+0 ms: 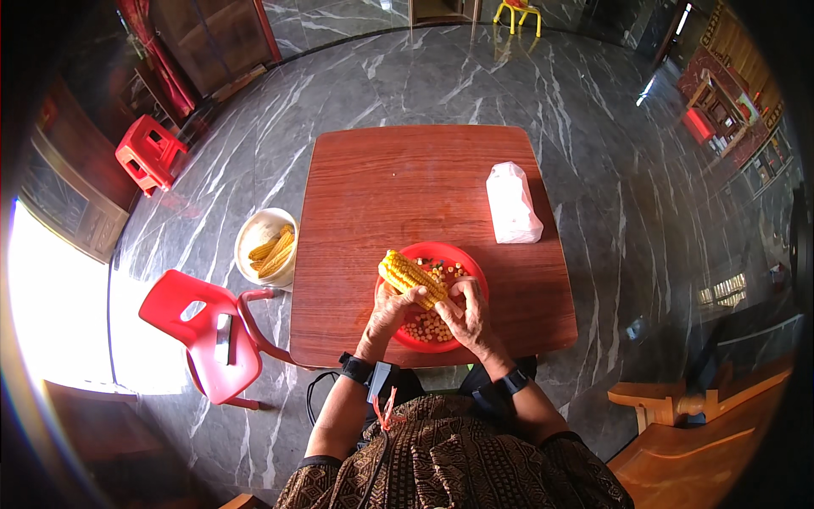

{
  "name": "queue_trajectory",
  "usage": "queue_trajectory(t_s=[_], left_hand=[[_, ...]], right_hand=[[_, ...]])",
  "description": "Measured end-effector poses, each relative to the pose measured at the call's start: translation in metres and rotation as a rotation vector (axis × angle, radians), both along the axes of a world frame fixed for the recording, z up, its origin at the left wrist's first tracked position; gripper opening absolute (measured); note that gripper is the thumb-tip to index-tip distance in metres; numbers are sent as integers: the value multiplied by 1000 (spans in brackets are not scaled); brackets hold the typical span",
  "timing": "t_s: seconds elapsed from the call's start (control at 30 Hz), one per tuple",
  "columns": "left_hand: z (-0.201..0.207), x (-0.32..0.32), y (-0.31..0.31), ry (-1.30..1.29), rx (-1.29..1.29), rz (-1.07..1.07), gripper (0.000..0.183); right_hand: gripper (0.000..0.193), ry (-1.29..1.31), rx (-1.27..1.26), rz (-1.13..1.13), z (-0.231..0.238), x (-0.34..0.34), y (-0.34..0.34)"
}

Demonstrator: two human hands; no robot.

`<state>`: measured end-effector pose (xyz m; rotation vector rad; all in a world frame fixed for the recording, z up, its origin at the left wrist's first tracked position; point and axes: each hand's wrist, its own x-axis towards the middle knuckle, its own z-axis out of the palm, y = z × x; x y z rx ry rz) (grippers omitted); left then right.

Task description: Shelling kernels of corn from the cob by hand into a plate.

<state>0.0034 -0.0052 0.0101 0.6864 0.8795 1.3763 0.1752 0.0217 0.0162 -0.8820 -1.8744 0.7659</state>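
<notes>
A yellow ear of corn is held at a slant over a red plastic basin on the table. My left hand is closed round its left side, with the thumb lying along the kernels. My right hand grips the lower right end, thumb against the cob and fingers curled. Loose corn kernels lie in the basin beneath my hands, with more at its far side. The basin's near left part is partly hidden by my left hand.
A white paper-wrapped pack lies on the brown wooden table at right. Left of the table, a white bucket holds several corn ears. A red chair stands near left, a red stool farther off, wooden furniture near right.
</notes>
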Motion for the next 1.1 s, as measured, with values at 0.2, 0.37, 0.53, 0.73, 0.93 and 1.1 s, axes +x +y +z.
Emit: queue_trajectory(t_s=[0.2,0.37,0.53,0.73,0.93,1.1], left_hand=[[-9,-1,2,80,40,21,55],[-7,0,3,48,38,16,54],[-12,-2,4,53,26,10,54],[-5,-1,1,17,-9,-4,53],[-11,-2,3,47,59,13,53],[-4,0,3,49,48,10,53]], right_hand=[[29,-9,-29,38,-9,-1,1],[26,-37,-28,74,-8,1,1],[25,-38,-42,99,-10,2,1],[32,0,163,25,2,-2,-3],[33,-18,14,104,-7,-2,3],[27,-11,-47,156,-4,4,5]])
